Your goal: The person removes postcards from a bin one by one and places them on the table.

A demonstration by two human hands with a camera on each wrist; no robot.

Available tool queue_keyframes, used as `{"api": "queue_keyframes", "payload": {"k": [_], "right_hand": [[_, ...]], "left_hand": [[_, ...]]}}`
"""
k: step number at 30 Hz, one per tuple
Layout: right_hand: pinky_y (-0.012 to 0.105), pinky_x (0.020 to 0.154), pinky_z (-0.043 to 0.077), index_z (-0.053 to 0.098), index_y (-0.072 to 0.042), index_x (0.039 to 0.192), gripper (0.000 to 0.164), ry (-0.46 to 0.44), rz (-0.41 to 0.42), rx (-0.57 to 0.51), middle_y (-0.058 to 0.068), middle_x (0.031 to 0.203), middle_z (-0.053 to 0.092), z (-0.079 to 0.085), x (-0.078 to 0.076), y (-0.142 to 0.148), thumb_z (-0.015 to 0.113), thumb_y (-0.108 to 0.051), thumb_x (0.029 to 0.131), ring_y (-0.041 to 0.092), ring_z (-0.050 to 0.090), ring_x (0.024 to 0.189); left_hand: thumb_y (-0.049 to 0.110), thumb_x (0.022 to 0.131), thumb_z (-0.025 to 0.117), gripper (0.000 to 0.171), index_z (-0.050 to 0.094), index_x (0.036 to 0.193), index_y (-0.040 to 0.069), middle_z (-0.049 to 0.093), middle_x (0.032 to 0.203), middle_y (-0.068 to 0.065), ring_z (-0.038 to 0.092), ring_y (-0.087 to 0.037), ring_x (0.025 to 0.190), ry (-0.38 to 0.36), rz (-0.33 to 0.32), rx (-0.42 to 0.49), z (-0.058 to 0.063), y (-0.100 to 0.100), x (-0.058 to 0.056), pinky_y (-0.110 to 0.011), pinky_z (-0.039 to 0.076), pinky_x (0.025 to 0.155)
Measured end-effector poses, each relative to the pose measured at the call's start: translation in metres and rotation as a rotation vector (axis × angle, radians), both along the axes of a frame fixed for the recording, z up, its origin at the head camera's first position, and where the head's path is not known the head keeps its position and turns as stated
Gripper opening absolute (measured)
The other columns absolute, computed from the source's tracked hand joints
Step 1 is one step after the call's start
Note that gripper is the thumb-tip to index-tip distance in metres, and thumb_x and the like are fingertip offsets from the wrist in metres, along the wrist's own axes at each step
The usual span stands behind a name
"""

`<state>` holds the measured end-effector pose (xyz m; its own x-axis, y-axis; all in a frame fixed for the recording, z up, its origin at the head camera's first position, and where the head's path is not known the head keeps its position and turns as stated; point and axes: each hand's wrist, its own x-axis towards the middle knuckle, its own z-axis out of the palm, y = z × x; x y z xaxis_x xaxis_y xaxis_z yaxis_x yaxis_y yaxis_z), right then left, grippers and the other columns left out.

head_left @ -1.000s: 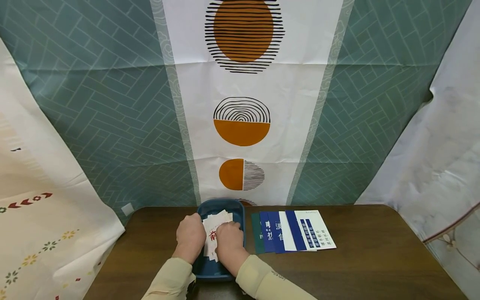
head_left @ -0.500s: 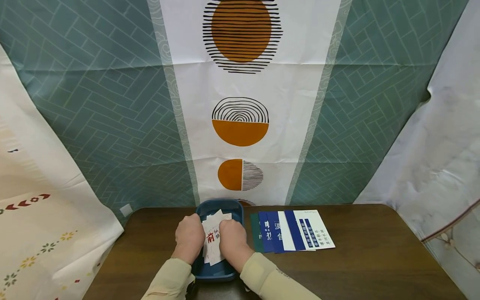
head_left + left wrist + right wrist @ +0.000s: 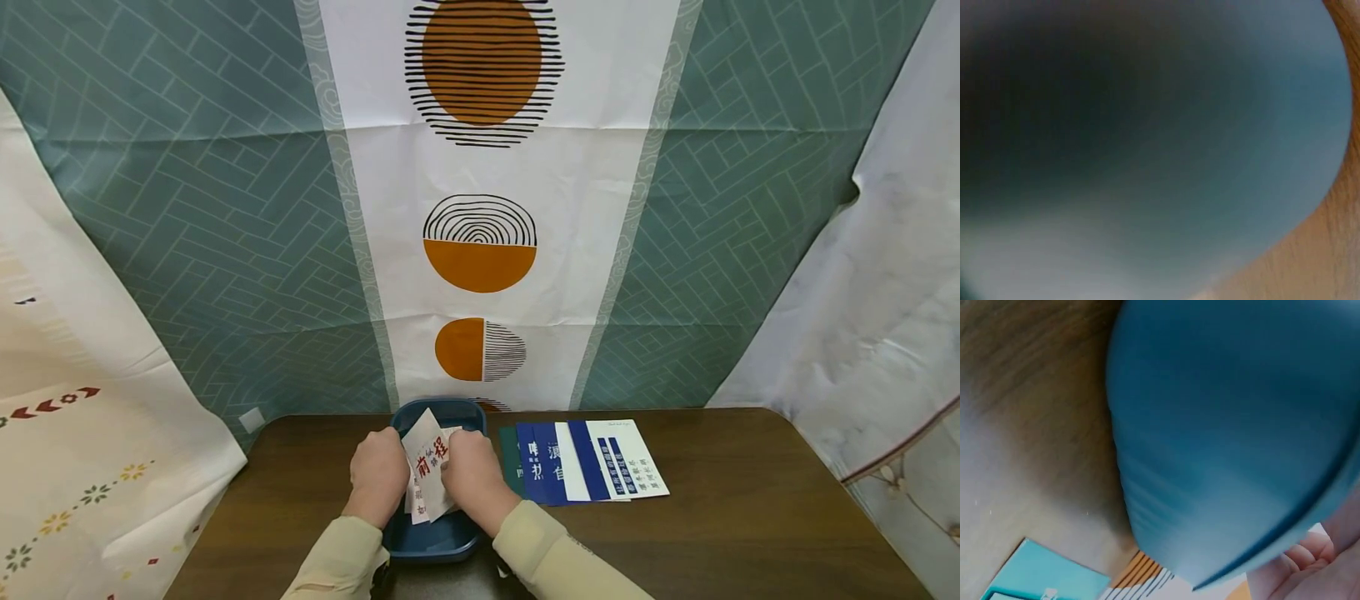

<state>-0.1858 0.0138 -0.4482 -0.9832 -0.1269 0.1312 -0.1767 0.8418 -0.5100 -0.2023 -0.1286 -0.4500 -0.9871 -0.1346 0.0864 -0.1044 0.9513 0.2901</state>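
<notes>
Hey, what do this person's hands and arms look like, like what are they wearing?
The left sleeve and right sleeve are pale yellow; the right bears a small dark marking, unreadable here. The left hand and right hand wear no gloves. Something dark shows beside the left sleeve.

Stretched the left forearm and the right forearm forward, slanting both inward. Curled the left hand and the right hand into grips, turning their backs toward the head camera. Held both side by side, near but apart.
</notes>
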Motion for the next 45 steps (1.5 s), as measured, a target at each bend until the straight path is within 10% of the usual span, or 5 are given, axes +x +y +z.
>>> {"api": "queue_keyframes", "payload": {"k": [23,45], "right_hand": [[0.02,0.044,0.042,0.066,-0.002,0.091,0.018,0.012,-0.041,-0.297,-0.001,0.074,0.058,0.029,-0.002,0.035,0.073,-0.012,0.077,0.007,0.051,0.053],[0.026,0.046,0.044,0.066,-0.003,0.092,0.017,0.067,-0.122,-0.319,-0.004,0.065,0.056,0.043,-0.004,0.09,0.071,-0.013,0.079,0.009,0.053,0.054]], "left_hand": [[0.003,0.085,0.055,0.012,0.062,0.091,-0.004,0.057,0.073,-0.016,0.052,-0.022,0.055,-0.052,0.015,-0.027,-0.002,-0.003,-0.003,-0.037,0.042,0.039],[0.002,0.081,0.061,0.012,0.063,0.09,-0.006,0.06,0.075,-0.018,0.049,-0.021,0.05,-0.008,0.005,0.007,0.001,0.0,0.002,-0.036,0.044,0.041]]}}
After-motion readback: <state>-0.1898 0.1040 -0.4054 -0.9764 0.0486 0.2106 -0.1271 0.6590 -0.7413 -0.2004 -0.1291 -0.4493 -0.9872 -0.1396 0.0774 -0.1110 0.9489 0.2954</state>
